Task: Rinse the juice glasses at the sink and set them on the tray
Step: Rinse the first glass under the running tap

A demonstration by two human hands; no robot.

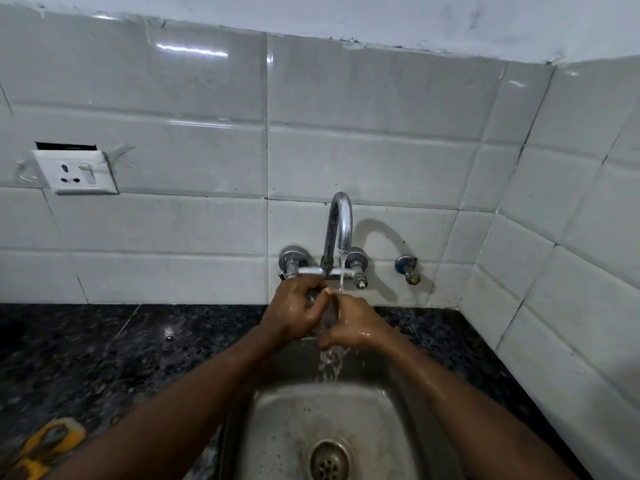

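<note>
**Head view of a wall-mounted tap over a sink.** A chrome swan-neck tap [341, 226] rises from the white tiled wall [381, 98] between two valve handles. A thin stream of water [341, 271] falls from its spout. Just right of the tap, a small angle valve [409, 270] projects from the tiles. Well to the left, a white socket plate [78, 172] is fixed to the wall.

Below, a steel sink [277, 427] with a round drain [327, 460] is set into a black speckled stone table [104, 341]. A yellow object [45, 445], too blurred to identify, lies at the lower left of the table.

Both bare forearms reach forward over the basin and hide part of its rear rim. The left grip [292, 310] and the right grip [351, 325] meet directly under the spout, with the backs of the hands upward and wet.

The juice glass [329, 317] is held between them, above the back of the sink. Only a narrow strip of its clear wall shows between the fingers. The left grip's fingers curl round the upper part of the glass and the right grip's round the lower part, so both are closed on it. The stream meets the hands at the glass, and water spills from beneath the right grip into the basin.
</note>
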